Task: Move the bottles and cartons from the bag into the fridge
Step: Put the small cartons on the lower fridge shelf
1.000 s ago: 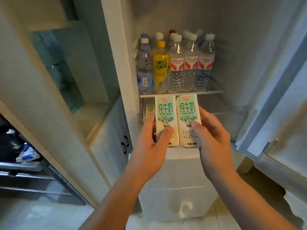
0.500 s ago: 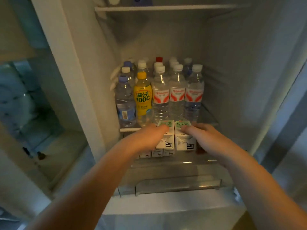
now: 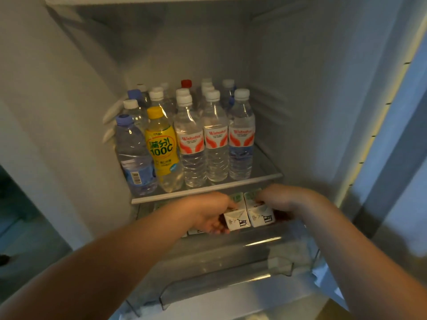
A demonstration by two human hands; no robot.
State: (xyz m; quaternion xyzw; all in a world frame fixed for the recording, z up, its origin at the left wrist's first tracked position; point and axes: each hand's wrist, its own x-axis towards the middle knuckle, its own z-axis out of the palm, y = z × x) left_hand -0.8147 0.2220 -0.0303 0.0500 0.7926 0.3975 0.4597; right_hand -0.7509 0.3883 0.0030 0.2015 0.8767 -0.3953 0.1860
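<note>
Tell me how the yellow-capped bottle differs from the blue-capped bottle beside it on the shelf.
Label: the yellow-capped bottle wears a big yellow wrap reading 100C; the blue-capped bottle has a blue label with a barcode, set low. Liquid: the yellow-capped bottle's looks faintly yellow, the blue-capped bottle's clear. Both are clear plastic, stand upright and sit side by side in the front row of the shelf.

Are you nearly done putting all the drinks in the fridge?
Lots is done: the bottles stand on the shelf, and other cartons already lie in the drawer below. Right now the left hand holds one milk carton and the right hand holds a second carton, both at that drawer's top. The bag is out of view, so I can't tell what's left.
</note>
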